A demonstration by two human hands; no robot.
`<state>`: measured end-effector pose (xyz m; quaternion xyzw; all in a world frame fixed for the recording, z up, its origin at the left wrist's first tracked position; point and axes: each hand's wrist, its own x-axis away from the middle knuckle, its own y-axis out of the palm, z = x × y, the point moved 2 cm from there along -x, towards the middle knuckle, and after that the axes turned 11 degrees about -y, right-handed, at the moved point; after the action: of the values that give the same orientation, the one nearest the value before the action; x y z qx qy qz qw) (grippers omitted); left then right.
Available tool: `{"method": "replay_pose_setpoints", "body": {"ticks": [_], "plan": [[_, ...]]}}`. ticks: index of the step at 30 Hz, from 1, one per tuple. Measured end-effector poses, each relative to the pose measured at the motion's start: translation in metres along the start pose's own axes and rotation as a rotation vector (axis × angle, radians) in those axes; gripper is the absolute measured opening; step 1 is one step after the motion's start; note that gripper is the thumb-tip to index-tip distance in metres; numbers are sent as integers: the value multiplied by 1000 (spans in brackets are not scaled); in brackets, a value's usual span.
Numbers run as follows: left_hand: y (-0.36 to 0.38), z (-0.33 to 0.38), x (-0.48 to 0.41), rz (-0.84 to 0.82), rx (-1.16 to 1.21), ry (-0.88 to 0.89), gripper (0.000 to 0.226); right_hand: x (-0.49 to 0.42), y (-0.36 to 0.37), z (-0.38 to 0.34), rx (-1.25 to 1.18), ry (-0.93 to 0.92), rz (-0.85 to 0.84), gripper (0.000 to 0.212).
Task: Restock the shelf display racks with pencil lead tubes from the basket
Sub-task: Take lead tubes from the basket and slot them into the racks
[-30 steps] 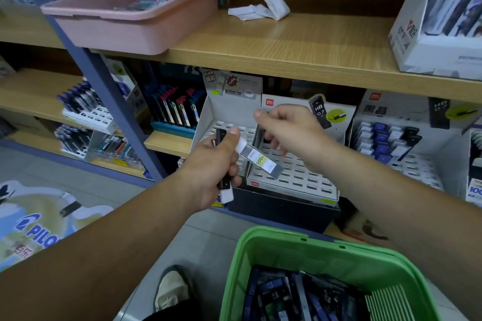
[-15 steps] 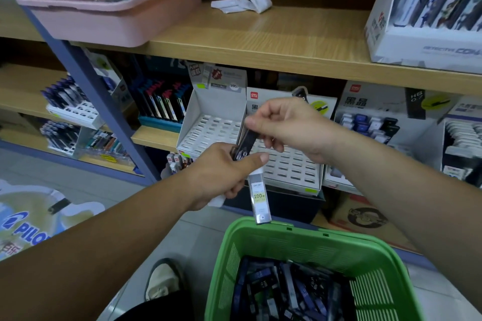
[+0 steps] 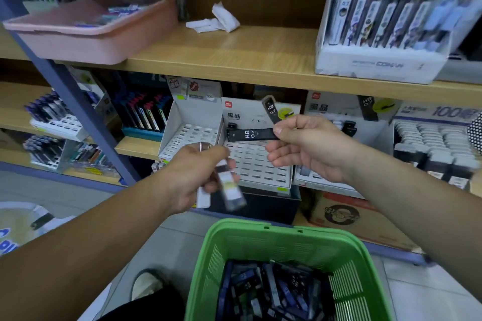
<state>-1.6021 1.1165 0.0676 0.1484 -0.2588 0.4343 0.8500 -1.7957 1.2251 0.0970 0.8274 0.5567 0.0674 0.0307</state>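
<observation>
Between thumb and forefinger of your right hand [image 3: 310,148] you pinch a flat black plastic lead tube marked HB 0.7 [image 3: 251,135], level over the white slotted display rack [image 3: 258,164], probably to line it up with a slot. Your left hand [image 3: 193,177] grips spare pale tubes [image 3: 230,187], blurred. Below, the green plastic basket [image 3: 260,232] holds more; wooden shelves [image 3: 234,60] rise behind.

The upper light wooden shelf board [image 3: 234,60] carries, left to right: a shallow pink plastic tray [image 3: 78,44] overhanging the front edge, crumpled white paper [image 3: 216,21] near the back, and a white cardboard pen display box [image 3: 378,65]. The lower wooden shelf [image 3: 138,147] holds white slotted display racks [image 3: 257,164].
</observation>
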Motion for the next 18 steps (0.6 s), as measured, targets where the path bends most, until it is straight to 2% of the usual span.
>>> {"method": "replay_pose_setpoints", "body": {"ticks": [3,6,10,14,18], "plan": [[10,1,2,1,25,-19,19,11,-11,0,29,21,-5,11],[29,5,8,-61,25,-17,34,21,-23,-3,-12,52,-28,5],[58,15,16,-70,53,86,27,30,-42,-5,56,79,-91,5],[88,21,21,-11,-97,208,22,39,-57,-8,396,7,-242,5],[118,25,24,-27,-194,231,22,41,-73,-12,661,-97,-228,9]]}}
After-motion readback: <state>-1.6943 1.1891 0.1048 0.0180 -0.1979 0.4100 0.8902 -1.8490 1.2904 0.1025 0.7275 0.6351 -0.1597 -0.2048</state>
